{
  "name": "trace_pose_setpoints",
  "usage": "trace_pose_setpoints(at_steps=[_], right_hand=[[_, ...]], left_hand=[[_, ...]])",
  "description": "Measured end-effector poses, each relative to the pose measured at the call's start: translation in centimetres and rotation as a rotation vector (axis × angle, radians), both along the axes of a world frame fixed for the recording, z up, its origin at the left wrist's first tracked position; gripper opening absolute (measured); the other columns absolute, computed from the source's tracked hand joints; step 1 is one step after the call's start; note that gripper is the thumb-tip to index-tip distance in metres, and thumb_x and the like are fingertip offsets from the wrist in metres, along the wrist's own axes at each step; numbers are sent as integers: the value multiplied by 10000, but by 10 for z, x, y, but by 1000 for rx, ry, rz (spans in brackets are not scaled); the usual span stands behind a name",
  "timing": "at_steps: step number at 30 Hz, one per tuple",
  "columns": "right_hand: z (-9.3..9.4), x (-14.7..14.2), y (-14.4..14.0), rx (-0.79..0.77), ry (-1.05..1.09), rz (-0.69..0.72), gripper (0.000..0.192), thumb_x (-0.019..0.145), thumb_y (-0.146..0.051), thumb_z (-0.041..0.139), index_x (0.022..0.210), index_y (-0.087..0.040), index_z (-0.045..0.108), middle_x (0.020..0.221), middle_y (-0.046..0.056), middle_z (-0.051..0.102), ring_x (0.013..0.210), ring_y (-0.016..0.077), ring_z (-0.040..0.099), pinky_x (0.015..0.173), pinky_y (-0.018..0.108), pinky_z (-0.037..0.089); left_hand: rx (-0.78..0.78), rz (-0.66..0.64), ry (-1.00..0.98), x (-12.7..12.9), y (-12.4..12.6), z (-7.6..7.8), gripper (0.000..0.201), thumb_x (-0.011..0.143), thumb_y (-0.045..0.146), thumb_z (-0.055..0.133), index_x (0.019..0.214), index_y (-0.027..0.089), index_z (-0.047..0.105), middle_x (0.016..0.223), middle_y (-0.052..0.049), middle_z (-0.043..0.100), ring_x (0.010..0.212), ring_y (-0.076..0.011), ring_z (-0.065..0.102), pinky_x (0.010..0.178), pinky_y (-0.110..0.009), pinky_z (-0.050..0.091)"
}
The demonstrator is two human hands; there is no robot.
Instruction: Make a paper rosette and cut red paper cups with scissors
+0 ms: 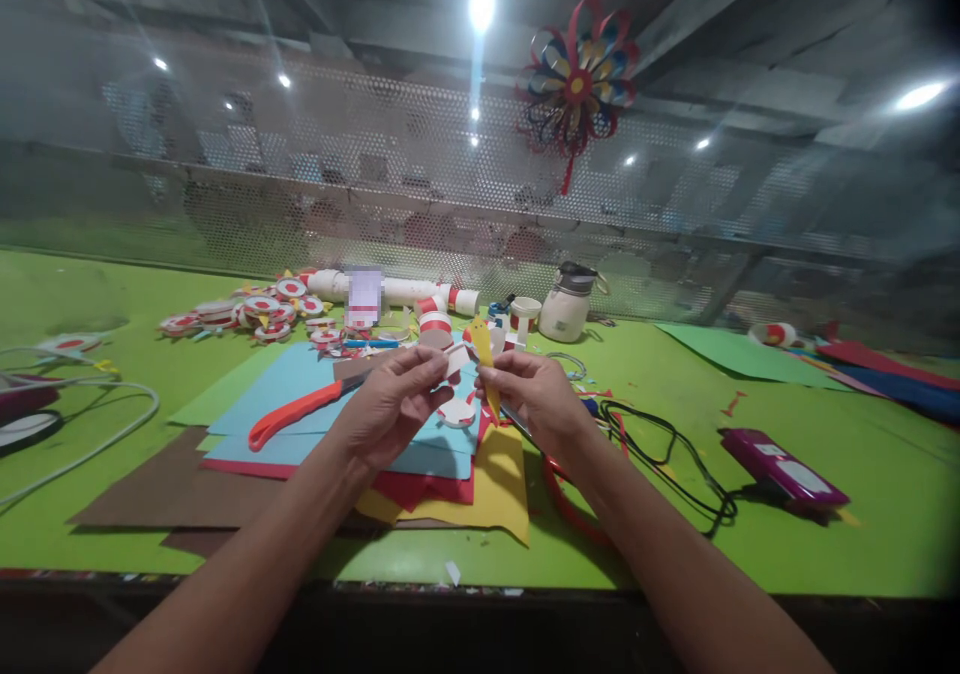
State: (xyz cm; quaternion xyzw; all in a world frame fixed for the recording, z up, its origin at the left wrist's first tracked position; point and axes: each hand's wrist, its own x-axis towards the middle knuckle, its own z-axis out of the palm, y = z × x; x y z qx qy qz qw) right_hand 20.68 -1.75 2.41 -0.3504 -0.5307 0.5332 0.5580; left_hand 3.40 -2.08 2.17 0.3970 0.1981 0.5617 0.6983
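My left hand is closed, with thumb and fingertips pinching a small white strip. Facing it, my right hand grips a narrow yellow cut-out piece, which stands roughly upright. The two pieces come close together between my hands; whether they touch I cannot tell. Beneath the hands, a white disc with red marks lies on a stack of light blue sheets. Just left of my left hand rests a tool with an orange handle. A red loop-shaped handle is partly hidden under my right forearm.
Red-and-white discs are heaped at back left, before long white tubes. A pale jug stands at the back. A purple device with a black cable lies right. Brown sheets spread left; a perforated screen rises behind.
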Motion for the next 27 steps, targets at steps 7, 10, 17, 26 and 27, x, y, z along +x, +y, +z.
trace_pose_setpoints(at_steps=[7, 10, 17, 26, 27], right_hand=[[1, -4, -3, -1, -21, 31, 184, 600, -305, 775, 701, -174, 695, 616, 4, 656, 529, 109, 573, 572, 271, 470], [-4, -9, -5, 48, -111, 85, 173, 617, -332, 745, 654, -169, 699, 563, -18, 621, 483, 92, 526, 524, 249, 444], [-16, -19, -4, 71, -217, 78, 245, 692, -380, 636, 616, -154, 691, 549, -3, 617, 511, 110, 559, 565, 271, 479], [21, 24, 13, 131, -569, -190, 210, 745, -326, 622, 773, -141, 716, 663, 48, 670, 575, 119, 586, 611, 280, 488], [25, 33, 16, 141, -622, -230, 215, 757, -322, 606, 777, -137, 715, 667, 47, 669, 582, 121, 584, 611, 274, 479]], left_hand=[[88, -47, 129, 0, 2, -2, 86, 708, 204, 719, 740, 143, 668, 896, -49, 666, 862, -138, 601, 856, -298, 457], [95, -108, 210, 6, 0, -5, 96, 693, 216, 728, 715, 135, 680, 783, -40, 662, 751, -134, 600, 754, -278, 472], [-24, 55, 180, 11, 3, -7, 98, 633, 167, 755, 690, 107, 703, 692, -49, 668, 651, -126, 596, 623, -237, 482], [-84, 219, 36, -2, 14, -3, 39, 646, 60, 709, 669, 87, 691, 727, -59, 689, 730, -137, 657, 727, -229, 532], [-79, 221, 19, -3, 15, -3, 46, 642, 58, 714, 661, 90, 687, 720, -51, 687, 724, -132, 656, 727, -229, 531]])
